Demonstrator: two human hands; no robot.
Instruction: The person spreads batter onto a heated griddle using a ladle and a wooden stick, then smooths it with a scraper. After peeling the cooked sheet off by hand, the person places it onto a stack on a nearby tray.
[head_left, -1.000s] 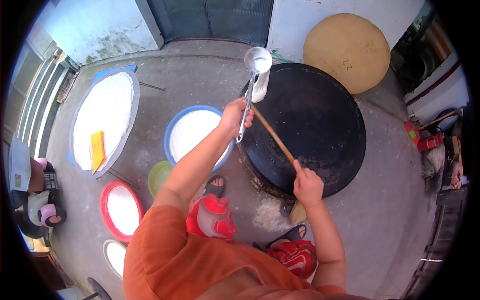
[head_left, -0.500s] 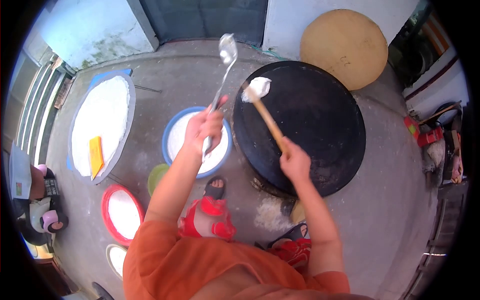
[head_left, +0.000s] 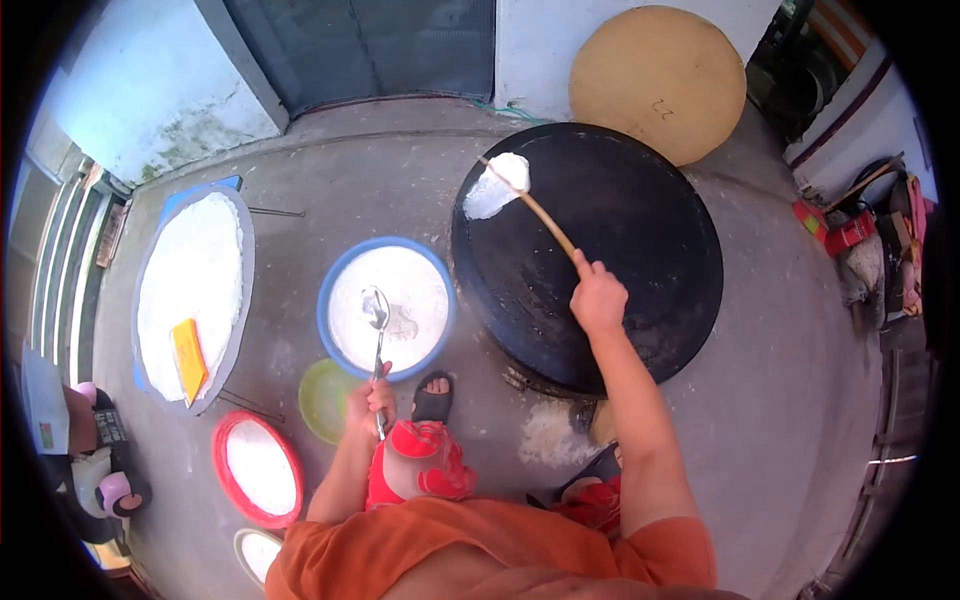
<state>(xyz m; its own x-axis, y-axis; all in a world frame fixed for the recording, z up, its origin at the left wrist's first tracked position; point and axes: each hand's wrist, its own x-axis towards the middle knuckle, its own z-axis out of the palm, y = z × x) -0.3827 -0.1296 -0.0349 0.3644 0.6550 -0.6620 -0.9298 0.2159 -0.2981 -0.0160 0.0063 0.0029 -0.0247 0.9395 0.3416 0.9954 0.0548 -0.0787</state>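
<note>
My left hand (head_left: pixel 370 402) is closed around the handle of a metal ladle (head_left: pixel 379 335). The ladle's bowl overlaps the white batter (head_left: pixel 360 268) in a blue-rimmed basin (head_left: pixel 450 310). In my right hand (head_left: pixel 600 298) is the wooden handle of a batter spreader (head_left: pixel 552 225), its far end at a patch of white batter (head_left: pixel 487 195). That patch lies at the upper left of a large round black griddle (head_left: pixel 610 270), short of the griddle's edge.
Left of the basin, a round tray (head_left: pixel 245 300) carries a white sheet and a yellow scraper (head_left: pixel 188 358). A green bowl (head_left: pixel 322 400) and a red basin (head_left: pixel 222 450) of white stuff stand nearer me. A round tan board (head_left: pixel 660 85) leans behind the griddle.
My left hand has lowered the ladle from high up to over the basin, bowl now at the batter. The batter patch has spread toward the griddle's left edge under the spreader.
</note>
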